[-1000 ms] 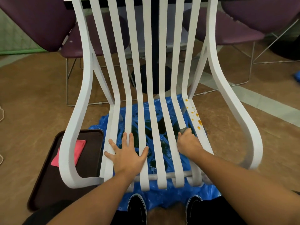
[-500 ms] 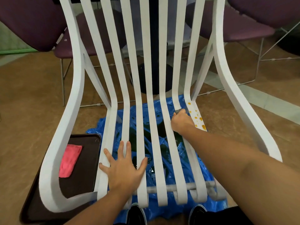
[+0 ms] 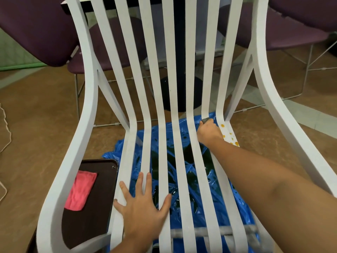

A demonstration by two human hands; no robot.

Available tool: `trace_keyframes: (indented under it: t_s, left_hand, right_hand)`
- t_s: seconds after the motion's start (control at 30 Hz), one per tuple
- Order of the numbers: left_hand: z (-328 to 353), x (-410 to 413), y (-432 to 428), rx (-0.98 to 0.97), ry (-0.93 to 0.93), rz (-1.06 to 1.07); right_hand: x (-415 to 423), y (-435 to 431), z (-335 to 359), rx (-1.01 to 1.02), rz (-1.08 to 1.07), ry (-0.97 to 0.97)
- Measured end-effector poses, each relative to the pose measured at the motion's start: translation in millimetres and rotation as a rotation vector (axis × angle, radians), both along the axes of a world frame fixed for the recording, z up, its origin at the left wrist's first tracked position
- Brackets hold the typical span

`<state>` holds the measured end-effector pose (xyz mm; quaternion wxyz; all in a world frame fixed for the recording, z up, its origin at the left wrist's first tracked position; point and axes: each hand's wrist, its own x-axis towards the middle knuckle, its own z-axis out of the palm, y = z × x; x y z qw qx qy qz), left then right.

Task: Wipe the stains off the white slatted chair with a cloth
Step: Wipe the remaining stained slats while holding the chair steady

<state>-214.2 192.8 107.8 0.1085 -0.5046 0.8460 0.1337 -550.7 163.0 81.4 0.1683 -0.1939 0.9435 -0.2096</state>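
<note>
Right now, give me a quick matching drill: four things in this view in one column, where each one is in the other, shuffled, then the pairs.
Things:
1. left hand
2. right hand
3. pink cloth
4. orange stains

Places:
A. on the dark tray beside the chair
B. spread flat on the front seat slats
C. on the rightmost seat slat
D. at the seat's bend, closed on a grey cloth

Pairs: 1-B, 2-D, 3-A, 4-C
</note>
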Motion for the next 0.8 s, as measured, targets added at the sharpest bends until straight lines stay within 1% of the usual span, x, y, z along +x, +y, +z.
trace_keyframes:
  t_s: [0.2,0.4,0.5,0.7,0.77,0.8]
  left_hand:
    - [-1,-2,-2,-0.007,0.007,-0.002]
    - [-2,0,0,-0.011,0.015,-0.001]
    - [-1,0,0,-0.012,0.016,-0.005]
    - [-1,-1,-1,-0.032,0.025,-0.013]
    - [0,-2,0,-0.031,0.041,-0.017]
    - [1,-2,1,-0.03,0.045,-0.018]
  right_hand:
    - [-9,-15,-4,0.038,-0.037,0.025]
    - [-6,-9,-3,0.051,0.075,0.096]
    - [-2,-5,2,0.188,0.162,0.137]
    - [22,24,2,0.285,0.234,0.225]
    - [31,37,3,0.283,0.214,0.224]
    - [37,45,5,0.25,0.192,0.205]
